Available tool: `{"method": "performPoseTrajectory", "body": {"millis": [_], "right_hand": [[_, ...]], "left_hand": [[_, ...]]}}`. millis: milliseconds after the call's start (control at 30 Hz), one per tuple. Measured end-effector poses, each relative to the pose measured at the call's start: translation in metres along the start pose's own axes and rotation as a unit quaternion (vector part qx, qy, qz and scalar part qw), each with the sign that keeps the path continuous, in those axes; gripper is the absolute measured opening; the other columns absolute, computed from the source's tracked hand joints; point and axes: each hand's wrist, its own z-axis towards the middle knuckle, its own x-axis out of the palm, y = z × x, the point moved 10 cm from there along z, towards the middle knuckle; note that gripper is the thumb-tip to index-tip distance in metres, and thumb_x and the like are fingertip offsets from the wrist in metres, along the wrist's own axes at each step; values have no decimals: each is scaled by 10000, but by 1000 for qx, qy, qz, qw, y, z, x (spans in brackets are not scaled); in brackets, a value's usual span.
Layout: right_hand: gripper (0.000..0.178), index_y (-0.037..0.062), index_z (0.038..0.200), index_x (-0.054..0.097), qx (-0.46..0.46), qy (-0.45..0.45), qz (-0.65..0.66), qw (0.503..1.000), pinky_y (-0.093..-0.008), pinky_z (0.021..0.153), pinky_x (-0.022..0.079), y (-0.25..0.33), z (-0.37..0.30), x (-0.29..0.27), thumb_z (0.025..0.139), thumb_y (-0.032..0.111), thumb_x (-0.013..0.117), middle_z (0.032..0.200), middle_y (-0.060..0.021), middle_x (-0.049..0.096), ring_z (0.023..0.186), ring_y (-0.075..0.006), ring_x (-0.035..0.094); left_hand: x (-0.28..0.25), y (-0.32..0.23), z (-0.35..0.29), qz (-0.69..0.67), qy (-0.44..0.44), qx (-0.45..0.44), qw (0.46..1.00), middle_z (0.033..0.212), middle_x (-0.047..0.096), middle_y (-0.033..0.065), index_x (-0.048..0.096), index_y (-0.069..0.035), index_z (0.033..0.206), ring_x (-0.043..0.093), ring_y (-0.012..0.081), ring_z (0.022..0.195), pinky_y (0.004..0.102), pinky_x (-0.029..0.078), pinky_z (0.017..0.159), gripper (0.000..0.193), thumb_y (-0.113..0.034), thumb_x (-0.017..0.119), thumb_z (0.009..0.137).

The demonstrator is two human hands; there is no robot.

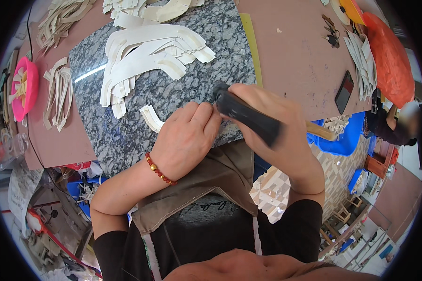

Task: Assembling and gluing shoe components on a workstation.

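Observation:
My right hand [272, 107] is wrapped round a hammer with a thick black head [251, 117]. A wooden handle [321, 131] sticks out beyond my right wrist. Close beside it, my left hand [187, 126] is closed and pressed low on the grey speckled stone slab [211, 42]. From under the left hand comes the end of a curved white strip [151, 118]; the rest of the strip is hidden. Both hands' fingertips meet near the hammer's narrow end. Farther back on the slab lies a spread pile of white curved pieces [145, 51].
Bundles of pale strips [58, 93] and a pink basket [26, 89] are at the left. Rightward lie a phone [344, 92], keys [332, 37], white pieces [361, 61] and a red bag [389, 61]. A blue bin [342, 140] stands below the table edge. Another person is far right.

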Motion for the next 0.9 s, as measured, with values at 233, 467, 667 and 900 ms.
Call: {"method": "performPoseTrajectory", "body": {"millis": [233, 467, 667, 900], "right_hand": [[204, 40, 1032, 713, 40, 16, -35, 998, -354, 698, 557, -1, -2, 2, 875, 119, 816, 926, -132, 705, 807, -336, 709], [243, 26, 1050, 706, 5, 25, -46, 999, -339, 702, 556, 0, -4, 0, 839, 34, 829, 918, -139, 700, 777, -306, 703], [217, 19, 1002, 683, 33, 96, -20, 995, -347, 668, 548, 2, -13, 17, 843, 46, 829, 879, -123, 685, 749, -325, 687], [177, 19, 990, 692, 12, 88, -13, 996, -347, 658, 541, 23, -20, 28, 862, 57, 809, 867, -127, 669, 738, -304, 682]], "left_hand": [[-6, 21, -2, -88, -41, -45, 994, 964, 587, 96, 674, -9, 1089, 604, 275, 898, 379, 526, 764, 246, -53, 648, 849], [-11, 20, -7, -92, 3, 68, 993, 985, 620, 96, 686, -14, 1015, 623, 284, 886, 373, 552, 761, 227, -33, 662, 789], [-15, 27, -20, -55, 50, 161, 984, 1017, 615, 103, 693, 13, 1110, 621, 267, 899, 357, 558, 772, 345, -58, 661, 773], [-25, 29, -38, -48, -2, 140, 989, 977, 584, 87, 657, 6, 1086, 589, 249, 888, 342, 543, 779, 299, -110, 640, 811]]}}
